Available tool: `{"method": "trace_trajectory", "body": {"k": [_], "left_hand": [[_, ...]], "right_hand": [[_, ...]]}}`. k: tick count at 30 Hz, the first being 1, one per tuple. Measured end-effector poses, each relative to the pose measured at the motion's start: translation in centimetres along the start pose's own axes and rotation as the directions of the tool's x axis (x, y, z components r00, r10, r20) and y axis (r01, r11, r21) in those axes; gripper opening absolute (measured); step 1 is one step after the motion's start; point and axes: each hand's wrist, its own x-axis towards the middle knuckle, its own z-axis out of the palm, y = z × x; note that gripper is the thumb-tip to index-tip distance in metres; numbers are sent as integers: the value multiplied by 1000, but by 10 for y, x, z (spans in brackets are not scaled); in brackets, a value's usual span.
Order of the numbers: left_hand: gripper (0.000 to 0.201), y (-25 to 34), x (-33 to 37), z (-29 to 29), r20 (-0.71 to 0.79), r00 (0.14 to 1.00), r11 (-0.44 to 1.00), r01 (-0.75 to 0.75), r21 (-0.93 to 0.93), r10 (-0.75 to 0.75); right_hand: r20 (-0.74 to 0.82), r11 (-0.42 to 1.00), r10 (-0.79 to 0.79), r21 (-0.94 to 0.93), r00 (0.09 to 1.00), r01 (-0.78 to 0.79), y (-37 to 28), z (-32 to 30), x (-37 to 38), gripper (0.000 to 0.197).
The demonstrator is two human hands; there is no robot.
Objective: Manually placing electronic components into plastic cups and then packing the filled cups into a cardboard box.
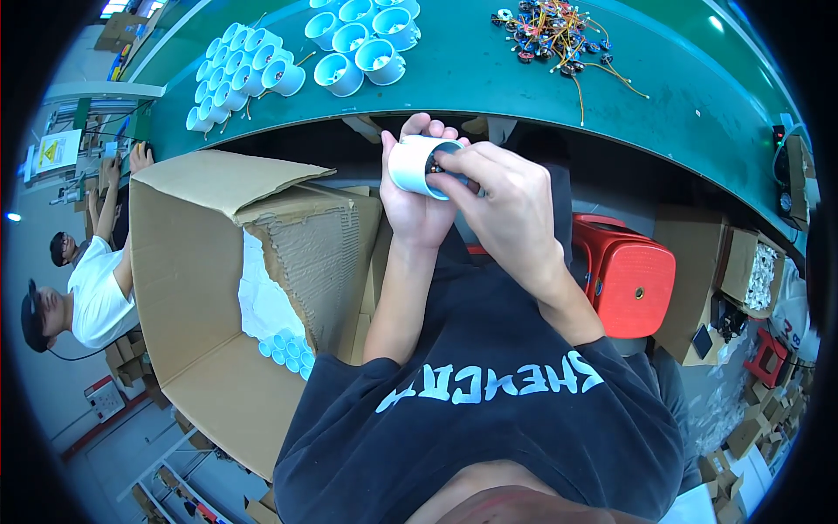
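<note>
My left hand point(410, 210) is wrapped round a light blue-white plastic cup point(408, 166), tilted on its side with its mouth facing right. My right hand point(511, 188) reaches into that mouth, thumb and fingers closed together on a small dark part point(434, 164) with orange specks. The fingers hide most of this part, so its exact kind does not show. Both hands are just in front of the green table's near edge. On the table, a loose pile of small round parts with thin wires point(554, 39) lies at the far right of my hands.
Several similar cups point(240, 74) stand in groups on the green table point(454, 83), some with wires sticking out. A large open cardboard box point(188, 306) at my left holds more cups point(284, 349). A red stool point(633, 279) is at my right. Other people point(96, 288) are at far left.
</note>
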Motion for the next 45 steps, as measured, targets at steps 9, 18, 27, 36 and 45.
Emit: {"method": "trace_trajectory", "body": {"k": [9, 18, 27, 36, 45], "left_hand": [[47, 13, 2, 10, 77, 984, 841, -176, 512, 159], [47, 28, -19, 29, 322, 908, 508, -417, 753, 268], [42, 24, -13, 15, -64, 991, 960, -96, 261, 117], [35, 23, -10, 2, 32, 998, 979, 66, -192, -61], [40, 29, -10, 9, 37, 999, 997, 37, -70, -35]], "right_hand": [[39, 978, 88, 186, 995, -94, 11, 7, 2, 13], [170, 875, 264, 371, 949, -310, -18, 3, -5, 11], [75, 986, 108, 116, 991, -116, -28, 1, 5, 17], [86, 992, 19, -125, 996, -8, -37, -8, 11, 26], [175, 957, -249, -108, 953, 270, -20, 3, 24, 18]]}}
